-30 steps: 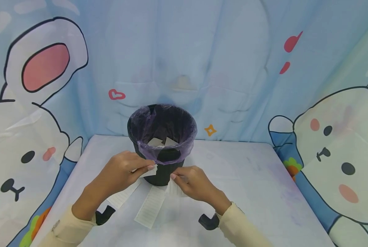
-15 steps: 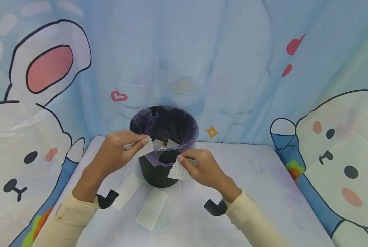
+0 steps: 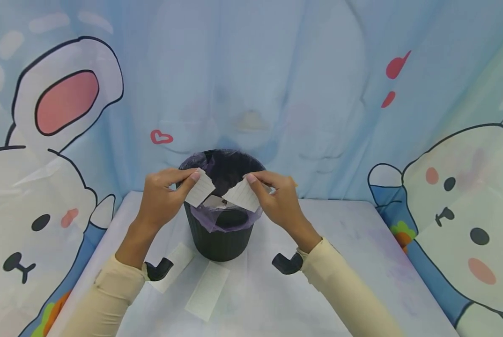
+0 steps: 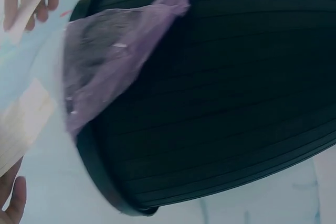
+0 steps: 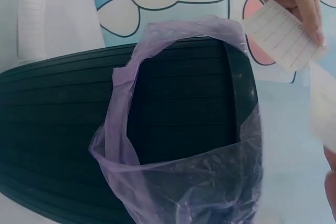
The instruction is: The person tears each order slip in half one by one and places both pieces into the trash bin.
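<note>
Above the front rim of a black trash bin (image 3: 219,243), both hands are raised, each with a torn piece of paper. My left hand (image 3: 160,194) pinches a lined paper piece (image 3: 201,188) between thumb and fingers. Opposite it, my right hand (image 3: 282,199) pinches another paper piece (image 3: 240,194) by its upper corner. The two pieces tilt toward each other, apart, overlapping the bin's opening in the head view. A purple plastic liner (image 3: 222,222) folds over the rim, and a few paper scraps (image 3: 213,202) show inside. In the right wrist view, ruled lines cross the left hand's piece (image 5: 283,35).
Two lined paper strips (image 3: 207,291) lie on the white-covered table (image 3: 319,262), in front of the bin; the left one (image 3: 176,264) is partly covered by a black wrist mount (image 3: 159,270). A blue cartoon curtain (image 3: 251,84) hangs behind.
Both hands have risen from low in front of the bin to its opening, carrying their paper pieces along. The strips on the table stay where they were.
</note>
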Demonstrator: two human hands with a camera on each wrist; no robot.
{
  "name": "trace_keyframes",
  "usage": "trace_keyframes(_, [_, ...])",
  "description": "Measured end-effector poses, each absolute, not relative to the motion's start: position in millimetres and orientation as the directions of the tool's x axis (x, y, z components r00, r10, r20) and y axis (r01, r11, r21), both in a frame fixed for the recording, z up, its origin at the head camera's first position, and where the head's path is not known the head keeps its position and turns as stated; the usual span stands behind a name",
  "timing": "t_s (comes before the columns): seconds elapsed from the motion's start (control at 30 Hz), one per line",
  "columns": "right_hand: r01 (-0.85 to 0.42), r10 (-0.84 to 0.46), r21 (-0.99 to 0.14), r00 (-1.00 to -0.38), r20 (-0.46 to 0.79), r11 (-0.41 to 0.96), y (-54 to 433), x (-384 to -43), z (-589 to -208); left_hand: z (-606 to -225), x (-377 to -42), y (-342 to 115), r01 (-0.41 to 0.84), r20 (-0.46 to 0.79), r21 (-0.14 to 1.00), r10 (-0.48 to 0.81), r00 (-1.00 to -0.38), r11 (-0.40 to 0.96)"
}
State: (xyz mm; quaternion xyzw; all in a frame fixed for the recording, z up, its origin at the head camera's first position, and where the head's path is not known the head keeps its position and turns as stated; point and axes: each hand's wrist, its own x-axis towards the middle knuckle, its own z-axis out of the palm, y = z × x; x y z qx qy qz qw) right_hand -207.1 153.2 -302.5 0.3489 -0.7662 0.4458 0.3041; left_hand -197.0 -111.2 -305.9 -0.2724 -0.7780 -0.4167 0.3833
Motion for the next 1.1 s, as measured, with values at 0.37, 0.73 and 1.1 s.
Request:
trace_keyframes(0.37, [-0.740, -0.170, -0.576, -0.654, 0.738, 0.347, 143.3, -226.3, -311.0, -317.7, -207.4, -108.4, 0.664, 0.782, 0.542, -0.019, -0.623, 0.515])
trace_keyframes(0.73, [-0.707, -0.183, -0.602, -0.691, 0.699, 0.370, 145.1, -234.3, -314.4, -317.3, -215.0, -102.1, 0.677, 0.769, 0.563, 0.001, -0.640, 0.475])
trace_keyframes(1.1, [-0.695, -0.201, -0.585, -0.699, 0.687, 0.418, 149.4, -231.3, -315.2, -321.2, -215.9, -98.3, 0.614, 0.667, 0.626, 0.078, -0.741, 0.481])
